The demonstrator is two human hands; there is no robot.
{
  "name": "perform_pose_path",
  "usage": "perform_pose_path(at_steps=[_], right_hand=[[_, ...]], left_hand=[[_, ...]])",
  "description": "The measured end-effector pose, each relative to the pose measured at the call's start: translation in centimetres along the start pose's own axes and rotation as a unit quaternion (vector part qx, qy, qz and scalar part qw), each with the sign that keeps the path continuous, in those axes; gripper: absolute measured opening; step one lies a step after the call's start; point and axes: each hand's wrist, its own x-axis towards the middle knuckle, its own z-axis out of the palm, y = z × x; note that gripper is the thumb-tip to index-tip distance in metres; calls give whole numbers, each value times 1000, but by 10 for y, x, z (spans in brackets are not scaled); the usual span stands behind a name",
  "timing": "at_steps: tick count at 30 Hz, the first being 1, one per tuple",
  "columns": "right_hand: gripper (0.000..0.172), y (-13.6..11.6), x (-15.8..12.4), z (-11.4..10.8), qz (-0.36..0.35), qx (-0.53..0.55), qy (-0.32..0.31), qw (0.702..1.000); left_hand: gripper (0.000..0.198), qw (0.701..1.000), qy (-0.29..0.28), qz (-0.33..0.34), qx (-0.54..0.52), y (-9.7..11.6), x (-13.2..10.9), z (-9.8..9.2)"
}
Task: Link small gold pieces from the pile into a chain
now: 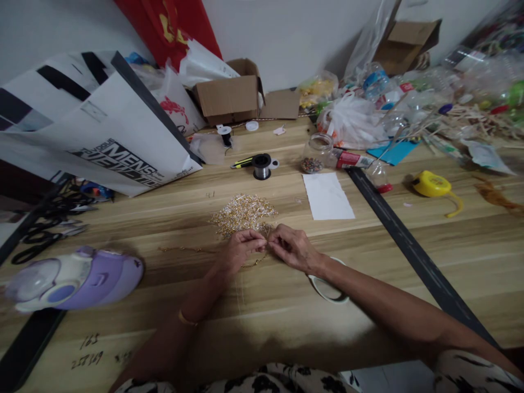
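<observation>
A heap of small gold beads (244,213) lies in the middle of the wooden table (164,229). Just in front of it, my left hand (241,250) and my right hand (291,246) meet, fingers pinched together on a thin strand of gold beads (192,250) that trails left across the wood. What exactly sits between the fingertips is too small to make out. A white ring-shaped lid (327,289) lies under my right wrist.
A purple and white bottle (73,277) lies at left, scissors (45,229) beyond it. A wire spool (261,166), bead jar (316,154), white paper (327,195), yellow tape measure (429,184), paper bag (94,125), cardboard box (231,97) and plastic clutter stand farther back.
</observation>
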Motion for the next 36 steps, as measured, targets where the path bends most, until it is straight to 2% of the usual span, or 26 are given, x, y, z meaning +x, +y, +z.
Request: perform_pose_path(at_steps=[17,36], right_hand=[[7,-1,1,-1,1,0,-3,1000],[10,0,0,1,13,19,1,1000]], left_hand=[[16,999,21,7,32,5,-1,2],[16,999,15,7,35,-2,2,-3]])
